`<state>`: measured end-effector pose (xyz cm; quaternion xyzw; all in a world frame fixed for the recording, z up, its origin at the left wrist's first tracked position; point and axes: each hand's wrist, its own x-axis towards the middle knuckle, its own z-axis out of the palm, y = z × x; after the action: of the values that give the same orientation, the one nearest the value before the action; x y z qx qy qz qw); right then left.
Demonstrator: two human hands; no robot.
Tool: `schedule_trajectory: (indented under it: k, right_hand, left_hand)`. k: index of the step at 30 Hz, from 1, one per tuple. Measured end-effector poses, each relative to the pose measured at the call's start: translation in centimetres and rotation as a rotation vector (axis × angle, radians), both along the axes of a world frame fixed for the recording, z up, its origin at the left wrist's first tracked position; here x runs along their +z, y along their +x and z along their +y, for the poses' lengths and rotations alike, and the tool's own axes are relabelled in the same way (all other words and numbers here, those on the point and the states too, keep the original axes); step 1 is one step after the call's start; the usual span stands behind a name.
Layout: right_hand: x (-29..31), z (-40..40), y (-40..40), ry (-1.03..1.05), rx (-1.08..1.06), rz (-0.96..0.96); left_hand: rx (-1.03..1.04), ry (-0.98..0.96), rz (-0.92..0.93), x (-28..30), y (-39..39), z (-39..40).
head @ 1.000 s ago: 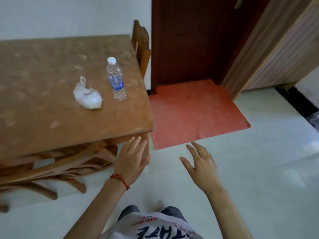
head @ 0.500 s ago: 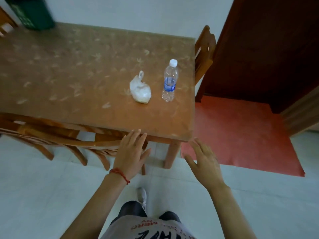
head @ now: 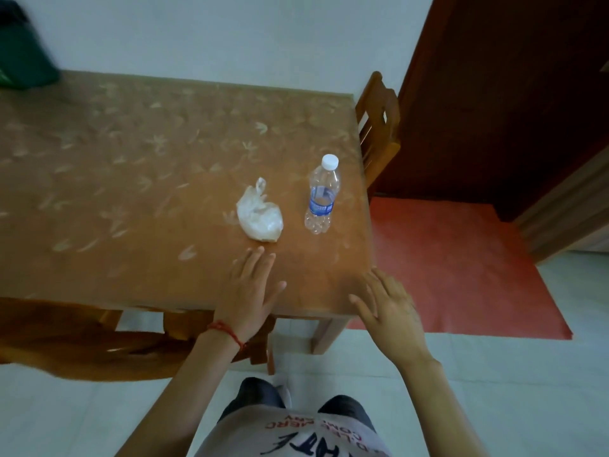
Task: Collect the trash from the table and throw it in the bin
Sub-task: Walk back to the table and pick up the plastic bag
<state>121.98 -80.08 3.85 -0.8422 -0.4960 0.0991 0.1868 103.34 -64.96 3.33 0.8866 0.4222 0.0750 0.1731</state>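
Observation:
A crumpled white plastic bag [head: 259, 215] lies on the brown patterned table [head: 131, 179] near its right end. Just right of it stands an empty clear water bottle [head: 322, 198] with a blue label and a white cap. My left hand [head: 251, 285], with a red string on the wrist, hovers open over the table's near edge, its fingertips a little short of the bag. My right hand [head: 389, 305] is open over the table's near right corner and holds nothing. A dark green bin [head: 23, 57] shows at the far left end of the table.
A wooden chair [head: 379, 127] stands at the table's right end, and another chair [head: 82, 341] is tucked under the near side. A red mat [head: 454, 258] lies before a dark wooden door [head: 494, 94]. The floor is pale tile.
The view has swung left and closer to the table. Both hands have moved forward from below the table's edge to over its top, the left one nearing the bag.

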Motion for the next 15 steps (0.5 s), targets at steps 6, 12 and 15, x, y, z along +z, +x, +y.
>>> schedule_trajectory:
  k: [6,12,15]
  right_hand:
    - [-0.3,3.2,0.5,-0.015,0.005,0.04]
    - [-0.5,6.3,3.2,-0.079,0.076,0.094]
    - [-0.4,7.7,4.8,-0.096,0.102,0.112]
  left_hand:
    - [0.014,-0.134,-0.018,-0.8,1.0,3.1]
    - [0.577,-0.689,-0.019,-1.3,1.7,4.1]
    - [0.687,-0.817,-0.047,-2.6,2.3,5.4]
